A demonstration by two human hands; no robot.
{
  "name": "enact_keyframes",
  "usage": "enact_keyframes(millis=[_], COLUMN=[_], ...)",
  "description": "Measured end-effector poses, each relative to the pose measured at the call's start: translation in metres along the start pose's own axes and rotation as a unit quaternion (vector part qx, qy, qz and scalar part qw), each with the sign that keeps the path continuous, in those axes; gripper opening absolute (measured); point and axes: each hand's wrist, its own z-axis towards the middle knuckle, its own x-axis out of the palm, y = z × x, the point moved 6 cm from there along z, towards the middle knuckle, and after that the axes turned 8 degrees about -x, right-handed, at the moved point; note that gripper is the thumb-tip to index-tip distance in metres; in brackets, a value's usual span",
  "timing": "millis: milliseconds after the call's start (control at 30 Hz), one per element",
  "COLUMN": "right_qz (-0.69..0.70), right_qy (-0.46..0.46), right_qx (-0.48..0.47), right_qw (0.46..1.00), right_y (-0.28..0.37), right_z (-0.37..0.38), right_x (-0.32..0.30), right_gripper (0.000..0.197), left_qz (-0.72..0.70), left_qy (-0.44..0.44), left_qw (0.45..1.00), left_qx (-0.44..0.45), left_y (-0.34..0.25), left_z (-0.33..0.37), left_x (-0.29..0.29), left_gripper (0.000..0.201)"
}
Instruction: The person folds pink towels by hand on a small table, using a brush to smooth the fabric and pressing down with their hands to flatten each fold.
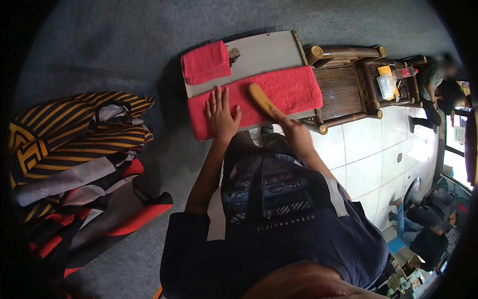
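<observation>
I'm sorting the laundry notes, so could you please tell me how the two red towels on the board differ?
The folded red towel is a small, thick square at the board's far left corner; the spread red towel lies flat along the near edge, far longer. The folded one is untouched; the spread one has the left hand flat on it and the right hand's wooden brush over it. Both are red terry cloth.

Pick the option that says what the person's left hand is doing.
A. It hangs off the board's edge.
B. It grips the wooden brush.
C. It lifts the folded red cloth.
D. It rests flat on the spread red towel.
D: the left hand lies palm down with fingers spread on the red towel, while the right hand holds the wooden brush over it.
</observation>
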Motion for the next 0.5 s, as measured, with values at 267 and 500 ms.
enact_keyframes(millis=[267,500], right_qz=[0.019,0.049], right_qy=[-0.220,-0.078], right_qx=[0.109,-0.001], right_qw=[0.969,0.996], right_y=[-0.066,-0.024], right_z=[-0.012,-0.002], right_x=[-0.081,-0.011], right_gripper=[0.050,0.025], left_qz=[0.006,0.006], left_qy=[-0.021,-0.001], left_qw=[1.000,1.000], left_qx=[0.006,-0.007], left_y=[-0.005,-0.006], left_z=[0.002,0.003], left_x=[0.002,0.001], left_gripper=[0.068,0.069])
